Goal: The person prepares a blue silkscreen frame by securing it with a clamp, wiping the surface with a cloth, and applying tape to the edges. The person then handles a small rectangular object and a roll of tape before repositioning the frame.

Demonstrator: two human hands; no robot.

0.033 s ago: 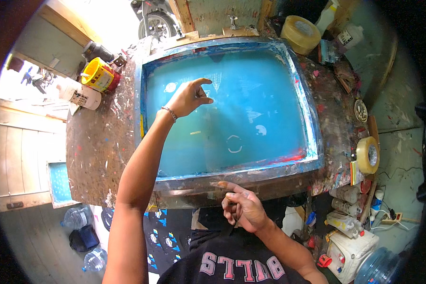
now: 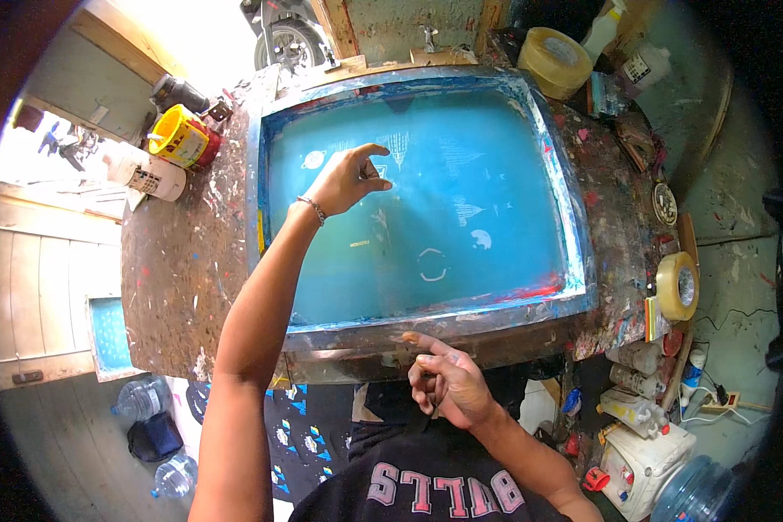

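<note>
A blue printing screen (image 2: 505, 287) in a paint-smeared frame lies on the stained table, with small pale stencil designs on its mesh. My left hand (image 2: 348, 178), a bracelet at its wrist, is over the left-centre of the mesh. Its thumb and forefinger are apart with nothing between them, and its other fingers are curled. Whether it touches the mesh cannot be told. Near the table's front edge is my right hand (image 2: 451, 383), its stained forefinger stretched out to the left. Its other fingers are loosely bent, and nothing is visible in them.
On the stained table (image 2: 178, 270), a yellow tub (image 2: 181, 135) and a white bottle (image 2: 146, 171) stand at the left. Tape rolls sit at the far right (image 2: 555, 63) and right edge (image 2: 677, 285). Water bottles (image 2: 143, 398) lie low at left; a white jerrycan (image 2: 639, 465) stands low at right.
</note>
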